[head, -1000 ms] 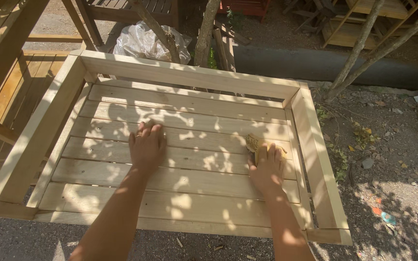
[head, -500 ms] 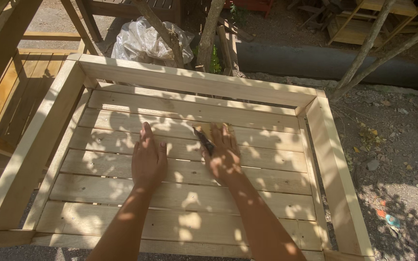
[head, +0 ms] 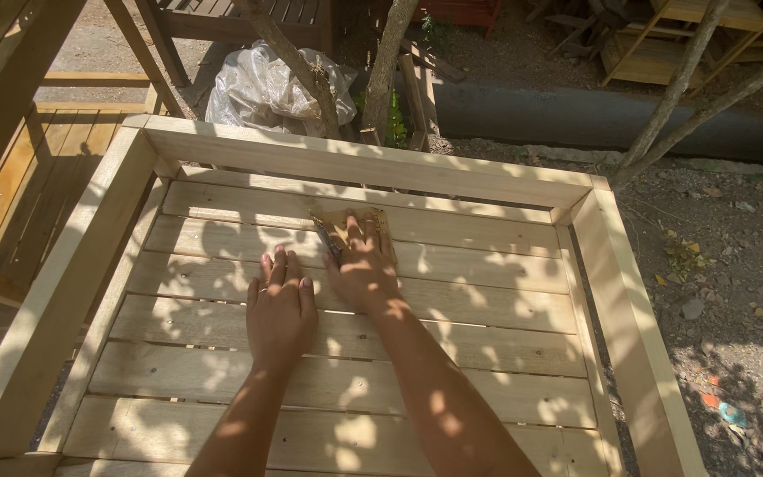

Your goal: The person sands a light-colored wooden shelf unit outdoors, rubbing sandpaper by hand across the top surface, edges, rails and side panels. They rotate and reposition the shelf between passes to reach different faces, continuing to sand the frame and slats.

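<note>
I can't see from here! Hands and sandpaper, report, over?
Left hand flat on slats, empty. Right hand pressing sandpaper onto upper slat. Nothing in the way.

Slats (head: 452, 353) lay open from 3 to 6 o'clock of right hand (head: 366, 274). Raised frame rail (head: 373, 168) blocked 12, side rail (head: 633, 336) blocked 3; left hand (head: 281, 309) sat just beside at 8.

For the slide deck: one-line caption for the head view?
Right hand presses a brown sandpaper sheet onto a pale slatted wooden frame; left hand rests flat beside it.
</note>
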